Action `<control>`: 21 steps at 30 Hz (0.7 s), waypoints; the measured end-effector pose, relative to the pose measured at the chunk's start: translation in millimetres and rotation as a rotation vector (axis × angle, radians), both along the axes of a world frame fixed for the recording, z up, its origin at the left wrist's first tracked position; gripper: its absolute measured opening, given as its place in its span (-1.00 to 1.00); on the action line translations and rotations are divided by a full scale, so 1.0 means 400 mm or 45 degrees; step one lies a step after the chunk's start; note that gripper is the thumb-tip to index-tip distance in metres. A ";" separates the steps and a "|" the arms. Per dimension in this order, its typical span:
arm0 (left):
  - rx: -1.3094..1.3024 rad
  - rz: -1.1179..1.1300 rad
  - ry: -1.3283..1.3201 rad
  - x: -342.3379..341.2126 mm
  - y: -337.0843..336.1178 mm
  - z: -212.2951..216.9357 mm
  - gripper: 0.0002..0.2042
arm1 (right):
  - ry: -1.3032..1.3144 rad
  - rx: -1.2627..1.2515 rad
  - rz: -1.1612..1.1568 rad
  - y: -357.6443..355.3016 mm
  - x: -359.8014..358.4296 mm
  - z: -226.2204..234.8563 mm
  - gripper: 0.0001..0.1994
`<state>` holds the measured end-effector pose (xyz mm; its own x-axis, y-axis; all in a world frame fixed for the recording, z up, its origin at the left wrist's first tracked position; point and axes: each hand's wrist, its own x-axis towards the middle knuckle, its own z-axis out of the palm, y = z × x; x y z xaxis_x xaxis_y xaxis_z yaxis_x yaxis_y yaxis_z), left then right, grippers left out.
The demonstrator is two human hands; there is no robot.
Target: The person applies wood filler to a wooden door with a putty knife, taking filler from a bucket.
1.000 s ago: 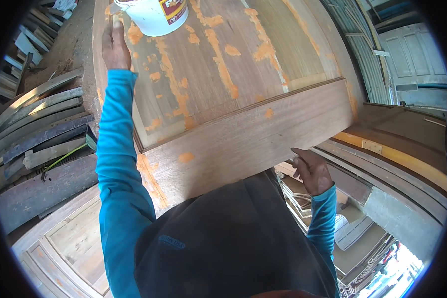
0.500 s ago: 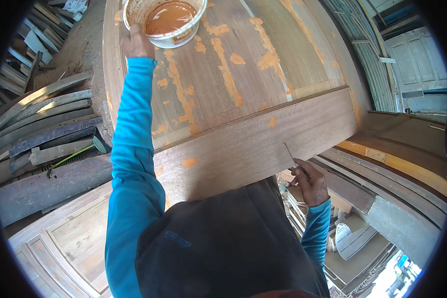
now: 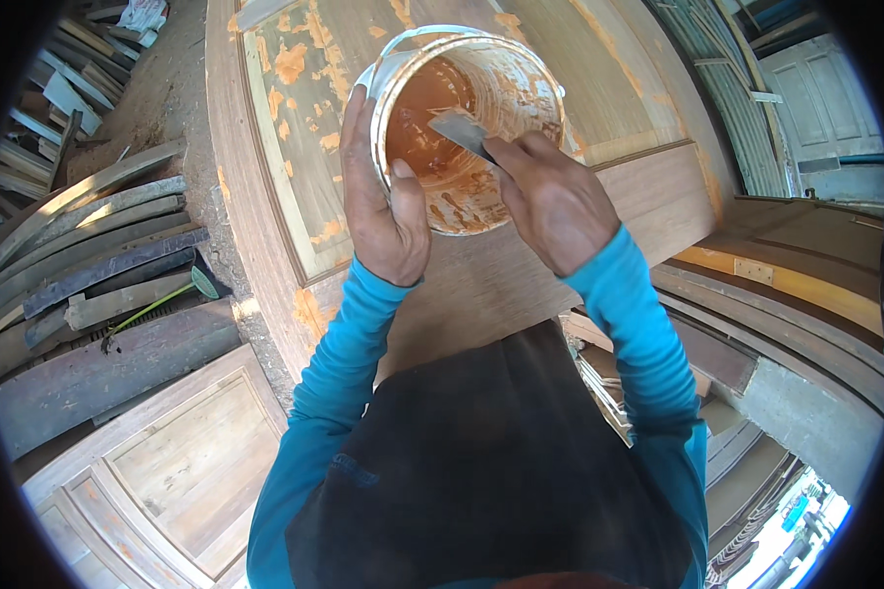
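Note:
A white bucket [image 3: 550,80] tilts toward me over the near part of a wooden door panel [image 3: 462,294]. Orange-brown filler paste [image 3: 422,103] coats its bottom and streaks its inner wall. My left hand [image 3: 388,211] grips the bucket's left side, thumb over the rim and fingers round the outside. In my right hand [image 3: 560,201] is a putty knife [image 3: 459,130], its flat metal blade inside the bucket's mouth above the paste. The handle is mostly hidden by my fingers. Orange filler patches [image 3: 290,64] mark the panel's boards.
Stacked timber boards [image 3: 98,265] lie to the left, with a green-handled tool [image 3: 157,299] on them. Another panelled wooden door [image 3: 177,461] is at lower left. More planks [image 3: 786,304] run along the right, near a concrete block [image 3: 805,422].
The bucket has come nearer and to the right, now tilted toward me. My right hand has moved up and left from the panel's near edge, bringing the putty knife into the bucket.

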<state>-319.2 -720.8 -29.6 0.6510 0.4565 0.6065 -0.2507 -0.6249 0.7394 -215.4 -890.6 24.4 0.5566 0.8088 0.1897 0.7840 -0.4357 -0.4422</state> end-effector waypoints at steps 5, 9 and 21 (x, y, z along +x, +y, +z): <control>0.099 -0.060 0.028 -0.018 -0.039 -0.002 -0.36 | -0.308 -0.156 0.168 0.125 0.065 -0.082 -0.81; 0.100 -0.109 0.028 -0.023 -0.055 -0.012 -0.32 | -0.264 -0.289 0.262 0.178 0.081 -0.108 -0.84; 0.069 -0.033 -0.027 -0.020 -0.043 -0.014 -0.49 | 0.018 -0.444 0.351 0.165 0.063 -0.095 -0.83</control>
